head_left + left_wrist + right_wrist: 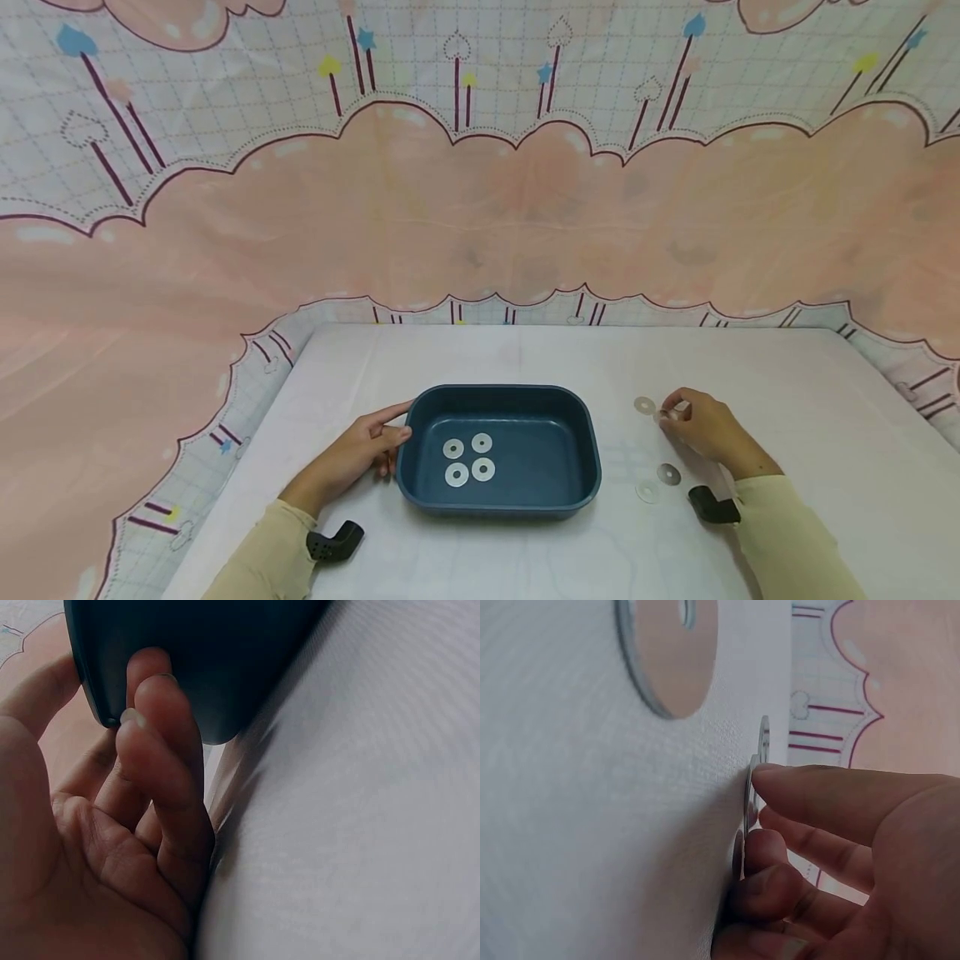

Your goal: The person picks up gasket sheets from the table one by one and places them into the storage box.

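Note:
A dark blue rectangular tray (498,506) stands on the table with several flat silver washers (457,475) lying in its left half. At the tray's left end, my left hand (360,450) holds the rim, thumb on the edge and index finger along the outer corner. In the left wrist view, the curled fingers (161,765) lie against the tray's outer wall (217,667). Right of the tray, my right hand (705,429) pinches a washer (751,796) by its edge, close over the tabletop. Another washer (644,406) lies just left of those fingertips.
Nearer the front, a grey washer (669,474) and a pale, faint ring (647,492) lie between the tray and my right sleeve. A white cloth covers the table (480,358). Behind it hangs a patterned curtain (525,217). Black wrist devices (335,543) sit at both cuffs.

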`<state>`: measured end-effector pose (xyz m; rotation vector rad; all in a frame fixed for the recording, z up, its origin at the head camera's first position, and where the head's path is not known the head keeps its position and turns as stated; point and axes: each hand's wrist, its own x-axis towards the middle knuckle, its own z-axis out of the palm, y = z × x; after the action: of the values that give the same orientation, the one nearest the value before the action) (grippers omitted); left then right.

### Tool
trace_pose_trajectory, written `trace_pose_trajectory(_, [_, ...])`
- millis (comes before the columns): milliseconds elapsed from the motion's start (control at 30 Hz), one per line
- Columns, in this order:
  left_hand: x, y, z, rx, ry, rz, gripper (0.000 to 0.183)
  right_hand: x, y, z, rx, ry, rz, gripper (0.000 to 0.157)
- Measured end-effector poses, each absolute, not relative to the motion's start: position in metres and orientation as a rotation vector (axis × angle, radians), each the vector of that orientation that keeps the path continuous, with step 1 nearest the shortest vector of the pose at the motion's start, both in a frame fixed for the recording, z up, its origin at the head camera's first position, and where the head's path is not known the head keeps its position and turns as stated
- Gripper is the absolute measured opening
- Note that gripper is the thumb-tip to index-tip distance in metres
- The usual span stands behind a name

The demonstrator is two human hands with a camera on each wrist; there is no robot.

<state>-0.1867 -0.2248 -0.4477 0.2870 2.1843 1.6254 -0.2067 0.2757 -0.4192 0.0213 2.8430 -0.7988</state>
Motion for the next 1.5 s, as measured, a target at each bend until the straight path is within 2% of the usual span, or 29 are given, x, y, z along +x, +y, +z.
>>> trace_pose_trajectory(1033, [-0.188, -0.212, -0.454, 0.307, 2.154, 1.651, 0.063, -0.207, 0.285, -0.413, 0.023, 2.819, -0.733, 0.035])
trace_pose_trajectory(1500, [-0.189, -0.223, -0.445, 0.306, 2.2, 1.623, 0.061, -0.21, 0.274, -0.419, -0.016, 2.806, -0.85, 0.031])
